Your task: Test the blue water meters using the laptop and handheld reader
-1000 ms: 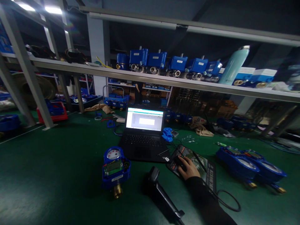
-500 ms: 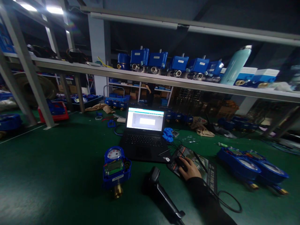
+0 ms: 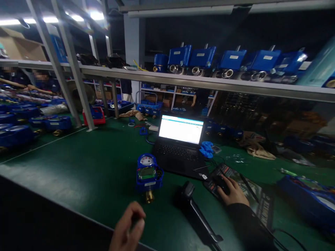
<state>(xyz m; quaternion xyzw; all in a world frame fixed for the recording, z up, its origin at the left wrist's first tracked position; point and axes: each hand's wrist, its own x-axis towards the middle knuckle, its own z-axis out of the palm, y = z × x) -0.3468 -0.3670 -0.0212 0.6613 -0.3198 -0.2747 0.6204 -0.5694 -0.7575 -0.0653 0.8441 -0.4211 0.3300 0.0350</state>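
A black mouse point(image 3: 222, 183) is covered by the right hand point(image 3: 234, 192), whose fingers are curved loosely over it; the mouse rests on a printed mouse pad point(image 3: 255, 197) toward the right part of the green table point(image 3: 78, 164). The left hand point(image 3: 127, 230) is raised above the near edge of the table, its fingers curled inward, and whether anything is pinched in it cannot be told. Between the two hands a black handheld scanner point(image 3: 196, 212) is laid on the table, its head toward the laptop and its handle toward the near edge. Just beyond the left hand a blue water meter point(image 3: 148, 174) is set upright-faced on the table, its brass fitting point(image 3: 149, 197) turned to the near edge. An open laptop point(image 3: 180, 146) with a lit screen is placed behind the meter and the mouse pad, near the middle of the table, and a blue crumpled glove point(image 3: 206, 149) lies just beside its right side. More blue meters point(image 3: 309, 198) are gathered at the right edge, and others point(image 3: 52, 122) at the far left. A shelf point(image 3: 209, 83) spans the table above the laptop, and a row of blue boxes with metal fittings point(image 3: 230, 62) is lined up on it.
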